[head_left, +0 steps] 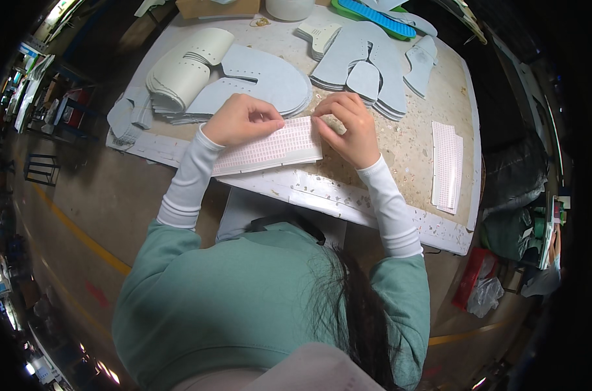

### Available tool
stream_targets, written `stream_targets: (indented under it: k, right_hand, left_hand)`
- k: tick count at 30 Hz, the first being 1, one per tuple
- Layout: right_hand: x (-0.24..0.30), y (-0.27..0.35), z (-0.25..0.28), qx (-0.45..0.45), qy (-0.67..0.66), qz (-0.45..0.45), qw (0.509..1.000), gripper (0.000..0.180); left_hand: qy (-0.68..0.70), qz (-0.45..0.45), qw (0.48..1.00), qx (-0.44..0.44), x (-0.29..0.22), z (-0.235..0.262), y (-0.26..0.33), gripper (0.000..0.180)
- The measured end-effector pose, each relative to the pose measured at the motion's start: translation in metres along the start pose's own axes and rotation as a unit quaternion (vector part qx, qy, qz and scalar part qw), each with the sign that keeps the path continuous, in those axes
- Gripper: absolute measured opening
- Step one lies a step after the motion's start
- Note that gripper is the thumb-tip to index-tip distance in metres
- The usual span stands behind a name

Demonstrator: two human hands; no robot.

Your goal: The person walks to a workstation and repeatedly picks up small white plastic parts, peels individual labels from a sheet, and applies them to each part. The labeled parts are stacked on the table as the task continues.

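Observation:
A sheet of small pink-printed stickers (pixel 270 148) lies near the table's front edge, apparently on top of other sheets. Over its far edge, my left hand (pixel 242 120) has thumb and fingers pressed together; whatever may be between them is too small to make out. My right hand (pixel 349 128) pinches the sheet's far right corner between thumb and forefinger. Beyond the hands are stacks of pale grey shoe upper pieces (pixel 270 75), with curled cream pieces (pixel 190 68) at the left. More cut pieces (pixel 361 55) lie stacked farther back.
Another batch of sticker sheets (pixel 446 168) rests on the worn table (pixel 407 153) at the right. Narrow pale pieces (pixel 421 65) lie behind it. A green tray with a blue insert (pixel 377 18), a white tub (pixel 289 8) and a cardboard box (pixel 218 8) line the back. A red crate (pixel 473 279) stands below right.

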State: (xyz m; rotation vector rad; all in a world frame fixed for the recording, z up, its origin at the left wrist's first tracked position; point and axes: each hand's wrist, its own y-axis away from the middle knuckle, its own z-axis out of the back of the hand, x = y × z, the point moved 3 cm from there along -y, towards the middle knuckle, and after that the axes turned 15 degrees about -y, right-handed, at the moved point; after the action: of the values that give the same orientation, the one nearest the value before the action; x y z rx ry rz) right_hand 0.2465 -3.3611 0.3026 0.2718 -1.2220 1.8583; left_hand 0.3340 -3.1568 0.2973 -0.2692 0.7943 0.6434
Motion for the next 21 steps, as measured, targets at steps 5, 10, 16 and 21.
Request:
stream_targets:
  k: [5,10,16,21]
  right_hand:
    - [0.002,0.001,-0.001,-0.023,-0.069,-0.023,0.997,0.017]
    - [0.008,0.003,-0.008,-0.013,-0.054,-0.009,0.998,0.032]
    - [0.010,0.004,-0.009,-0.026,-0.099,-0.040,0.994,0.043]
    - [0.016,0.005,-0.015,-0.017,-0.130,-0.022,0.991,0.054]
  left_hand:
    - [-0.005,-0.004,1.000,0.003,0.000,-0.001,0.001,0.019]
    - [-0.005,-0.009,1.000,0.012,-0.001,-0.002,0.002,0.016]
    - [-0.001,-0.003,1.000,0.012,-0.002,-0.004,0.001,0.016]
    - [0.002,-0.017,1.000,0.018,-0.004,-0.006,0.000,0.014]
